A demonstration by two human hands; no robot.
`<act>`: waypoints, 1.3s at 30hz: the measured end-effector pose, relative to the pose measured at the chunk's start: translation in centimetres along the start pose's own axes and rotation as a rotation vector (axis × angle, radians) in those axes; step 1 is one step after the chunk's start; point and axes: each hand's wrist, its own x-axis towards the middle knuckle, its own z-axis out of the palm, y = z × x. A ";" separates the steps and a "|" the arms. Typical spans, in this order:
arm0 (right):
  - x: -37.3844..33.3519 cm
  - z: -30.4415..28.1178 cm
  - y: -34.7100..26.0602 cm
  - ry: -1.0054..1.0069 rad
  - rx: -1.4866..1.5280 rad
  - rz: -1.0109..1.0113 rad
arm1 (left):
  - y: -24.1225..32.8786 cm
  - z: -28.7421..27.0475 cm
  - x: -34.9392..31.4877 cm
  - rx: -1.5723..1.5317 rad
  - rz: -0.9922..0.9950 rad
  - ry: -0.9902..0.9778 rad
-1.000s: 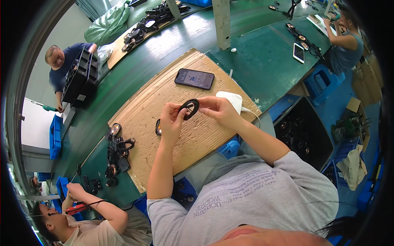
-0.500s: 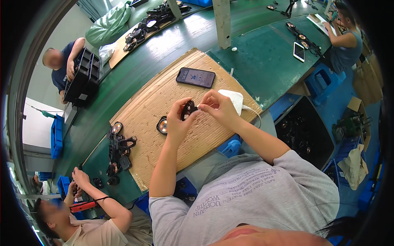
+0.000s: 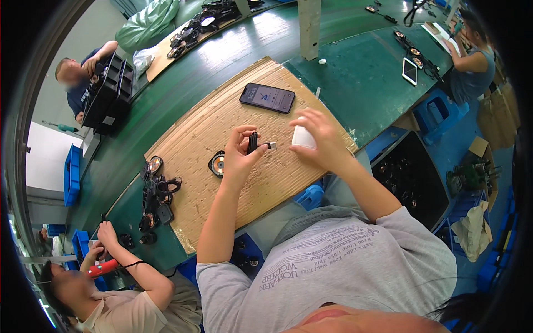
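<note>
My left hand [image 3: 239, 161] is closed around a bundled black cable [image 3: 253, 142], above the cardboard. From the bundle a USB plug [image 3: 271, 145] with a bright metal end points right, toward my other hand. My right hand [image 3: 327, 141] grips a white charger block [image 3: 302, 137], thumb below and fingers over its top. Left of my left wrist, a round black charging pad [image 3: 217, 163] with a copper-coloured coil lies on the cardboard. A dark phone [image 3: 267, 98] with its screen lit rests beyond my hands.
Under the work is a cardboard sheet [image 3: 194, 133] on a green table. Black cabled pads [image 3: 158, 194] are piled at its left edge. Co-workers sit at lower left and upper right; another handles a black crate [image 3: 111, 100]. A black bin [image 3: 413, 175] stands at right.
My right hand has left the cable and moved right onto the white charger block. The cable stays in my left hand, its plug now exposed. The view has shifted slightly.
</note>
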 end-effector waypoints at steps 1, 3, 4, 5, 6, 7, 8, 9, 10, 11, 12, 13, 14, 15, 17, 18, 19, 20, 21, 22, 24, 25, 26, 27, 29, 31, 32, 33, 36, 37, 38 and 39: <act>-0.6 -0.6 0.8 -0.026 -0.227 0.037 | 0.1 0.0 0.1 -0.017 -0.019 0.005; -1.1 -1.0 1.3 -0.056 -0.458 0.070 | -0.1 -0.1 0.1 -0.040 -0.038 0.013; -1.2 -1.1 1.3 -0.078 -0.373 0.063 | -0.3 -0.2 0.2 -0.035 -0.035 0.011; -1.3 -1.3 1.2 -0.099 -0.287 0.056 | -0.5 -0.4 0.2 -0.028 -0.032 0.009; -1.4 -1.4 1.2 -0.120 -0.200 0.049 | -0.7 -0.5 0.3 -0.021 -0.029 0.007; -1.6 -1.6 1.1 -0.139 -0.112 0.043 | -0.8 -0.5 0.2 -0.012 -0.026 0.005; -1.7 -1.4 0.9 -0.138 -0.113 0.046 | -0.9 -0.4 0.3 -0.012 -0.027 0.003; -1.8 -1.2 0.7 -0.124 -0.031 0.067 | -0.9 -0.2 0.3 0.010 0.021 -0.008; -1.8 -0.8 0.3 -0.110 0.051 0.089 | -0.9 0.0 0.3 0.033 0.070 -0.018; -1.8 -0.5 0.1 -0.095 0.133 0.110 | -0.9 0.1 0.2 0.056 0.119 -0.029; -1.8 -0.3 -0.1 -0.079 0.216 0.131 | -0.9 0.2 0.2 0.079 0.168 -0.040; -1.7 -0.2 -0.1 -0.076 0.217 0.132 | -0.7 0.3 0.1 0.081 0.168 -0.042; -1.7 0.0 0.0 -0.054 0.176 0.080 | -0.5 0.3 0.0 0.065 0.126 -0.044; -1.7 0.1 0.1 -0.033 0.135 0.029 | -0.3 0.3 -0.1 0.049 0.084 -0.046; -1.7 0.4 0.4 0.009 0.049 -0.074 | 0.0 0.3 -0.2 0.014 0.001 -0.049; -1.7 0.5 0.4 0.007 0.051 -0.075 | 0.0 0.2 -0.2 0.014 0.001 -0.047; -1.7 0.6 0.4 -0.003 0.006 -0.094 | -0.2 0.0 -0.2 0.011 -0.028 -0.057; -1.7 0.7 0.5 -0.013 -0.040 -0.114 | -0.3 -0.1 -0.2 0.007 -0.056 -0.067; -1.7 0.8 0.5 -0.024 -0.085 -0.133 | -0.5 -0.2 -0.1 0.004 -0.085 -0.078; -1.8 0.9 0.5 -0.033 -0.131 -0.153 | -0.6 -0.3 -0.1 0.000 -0.114 -0.089; -1.7 1.1 0.5 -0.014 -0.120 -0.143 | -0.6 -0.3 -0.1 0.001 -0.122 -0.081; -1.7 1.2 0.5 0.007 -0.109 -0.133 | -0.6 -0.2 -0.1 0.003 -0.130 -0.073; -1.6 1.3 0.5 0.027 -0.098 -0.124 | -0.6 -0.2 -0.1 0.006 -0.138 -0.066; -1.6 1.4 0.6 0.048 -0.087 -0.115 | -0.6 -0.2 -0.2 0.008 -0.145 -0.058; -1.6 1.4 0.8 0.027 -0.090 -0.127 | -0.5 -0.2 -0.2 0.036 -0.139 -0.077; -1.6 1.4 1.0 -0.015 -0.097 -0.150 | -0.3 -0.2 -0.2 0.092 -0.129 -0.113; -1.6 1.4 1.1 -0.036 -0.101 -0.162 | -0.3 -0.2 -0.2 0.120 -0.124 -0.132; -1.7 1.4 1.1 -0.037 -0.100 -0.162 | -0.3 -0.1 -0.2 0.120 -0.124 -0.131; -1.6 1.5 0.9 -0.015 -0.084 -0.139 | -0.5 0.5 -0.2 0.080 -0.121 -0.120; -1.6 1.5 0.9 -0.007 -0.079 -0.132 | -0.6 0.7 -0.2 0.066 -0.120 -0.115; -1.6 1.6 0.8 -0.007 -0.078 -0.133 | -0.6 0.8 -0.2 0.067 -0.120 -0.114; -1.7 1.7 0.7 -0.015 -0.075 -0.109 | -0.7 0.9 -0.2 0.114 -0.085 -0.119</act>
